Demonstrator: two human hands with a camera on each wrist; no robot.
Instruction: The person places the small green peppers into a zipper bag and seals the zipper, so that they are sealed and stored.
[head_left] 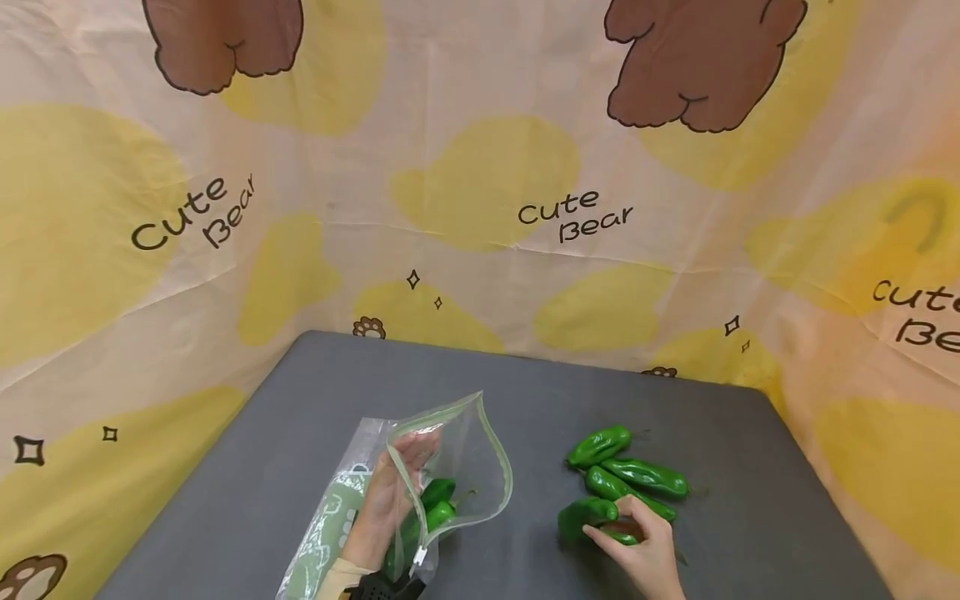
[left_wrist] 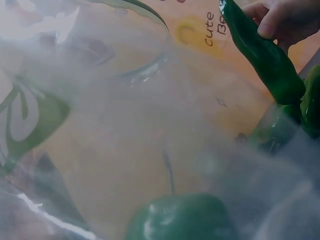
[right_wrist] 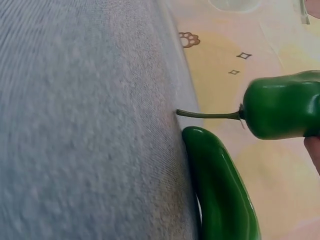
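My right hand [head_left: 637,546] pinches a green pepper [head_left: 579,518] between thumb and fingers, at the near edge of a group of green peppers [head_left: 645,476]. In the right wrist view the held pepper [right_wrist: 282,107] points its stem left, beside another pepper [right_wrist: 220,185]. A clear zip bag [head_left: 468,467] stands with its mouth wide apart, several green peppers [head_left: 441,515] at its bottom. My left hand [head_left: 405,467] shows through the film, palm up and fingers extended against the bag. Whether it is inside or behind the film is unclear.
A flat plastic package with green print [head_left: 330,517] lies left of the bag, partly under my left forearm. The grey table [head_left: 517,400] is bordered by a patterned cloth [head_left: 480,275] at the back and sides.
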